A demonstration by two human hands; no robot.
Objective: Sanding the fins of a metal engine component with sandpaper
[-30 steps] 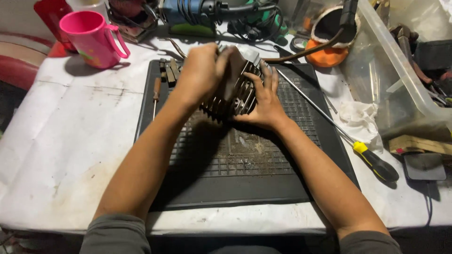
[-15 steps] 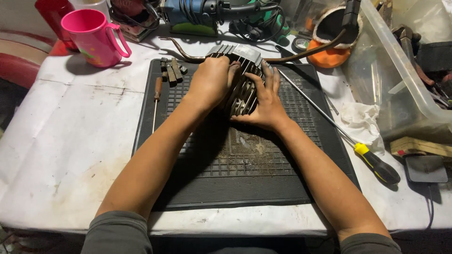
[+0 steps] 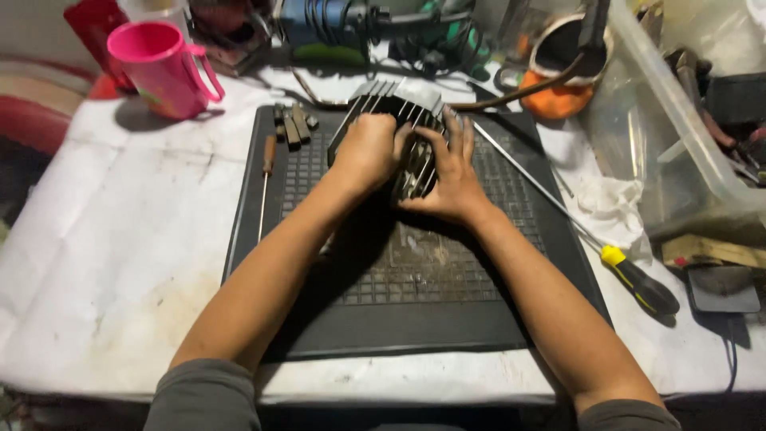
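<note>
Since a second ago both hands have slid the finned metal block (image 3: 399, 108) toward the far edge of the black grid mat (image 3: 415, 319). Left hand (image 3: 369, 152) is clenched over the block's top, right hand (image 3: 451, 172) cups its right side, fingers spread. Block sits directly ahead, fins running away and leftward, equally near both. Yellow-handled screwdriver (image 3: 630, 275) lies right on the worktop (image 3: 112, 263).

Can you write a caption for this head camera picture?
Two hands, left and right, grip a finned metal engine part on a black gridded mat.
</note>
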